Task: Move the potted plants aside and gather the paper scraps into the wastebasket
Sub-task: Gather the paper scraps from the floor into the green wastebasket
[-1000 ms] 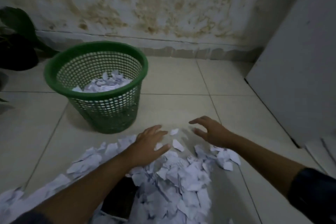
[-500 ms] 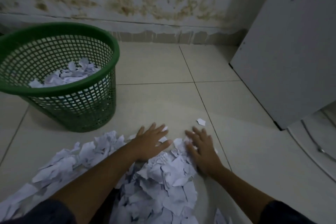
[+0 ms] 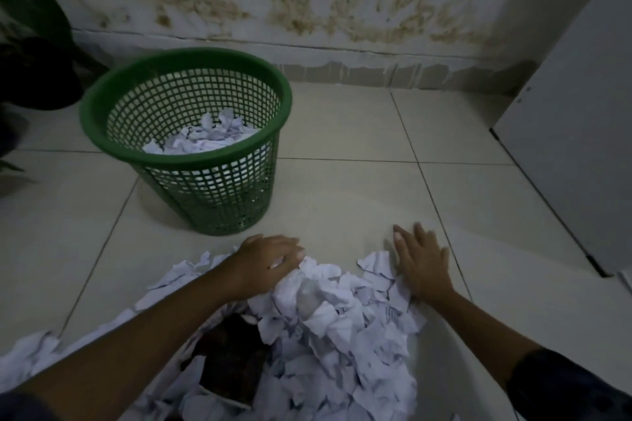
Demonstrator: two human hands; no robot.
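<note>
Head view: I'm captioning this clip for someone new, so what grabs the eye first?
A heap of white paper scraps covers the near floor, with the left hand and right hand at its far edge. Just beyond stands a green mesh wastebasket, already partly filled with scraps.

The room I look into is dim, with a grey-blue cast and no glare anywhere. The light is soft and seems to fall from above and behind me. The wastebasket (image 3: 186,133) throws a faint shadow onto the floor (image 3: 342,133) around its base. The potted plant (image 3: 34,55) at the far left is almost black, its detail lost. The basket's rim is smeared by motion blur. The wide lens bends the tile seams and the wall's base toward the edges, and my forearms at the bottom look soft.
</note>
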